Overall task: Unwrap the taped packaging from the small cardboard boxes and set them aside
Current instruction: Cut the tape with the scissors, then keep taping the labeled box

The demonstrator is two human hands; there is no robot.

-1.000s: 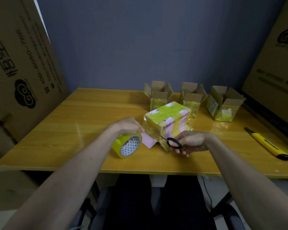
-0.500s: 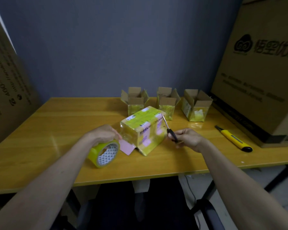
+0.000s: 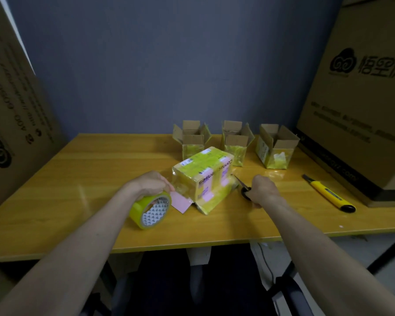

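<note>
A taped bundle (image 3: 203,176), wrapped in glossy yellow tape with printed labels, sits near the middle of the yellow worktop (image 3: 78,197), tilted with one corner toward the front edge. A pink card (image 3: 180,202) lies flat under its left end. The left hand (image 3: 149,184) rests on top of a roll of yellow tape (image 3: 151,209), fingers curled over its rim, just left of the bundle; the roll stands on edge, fairly near the front edge of the worktop. The right hand (image 3: 261,190) is closed round the black handles of a pair of scissors (image 3: 243,188), whose blades point at the bundle's right end and reach it or nearly so.

Behind the bundle, along the back edge, stand three small cardboard boxes (image 3: 236,142) with flaps open, in a row and apart from one another. A yellow utility knife (image 3: 328,196) lies to the right, beside a large cardboard carton (image 3: 356,115) that sits on the right end of the worktop. Another large carton (image 3: 14,124) leans at the left edge. The broad left half of the worktop surface shows bare wood.
</note>
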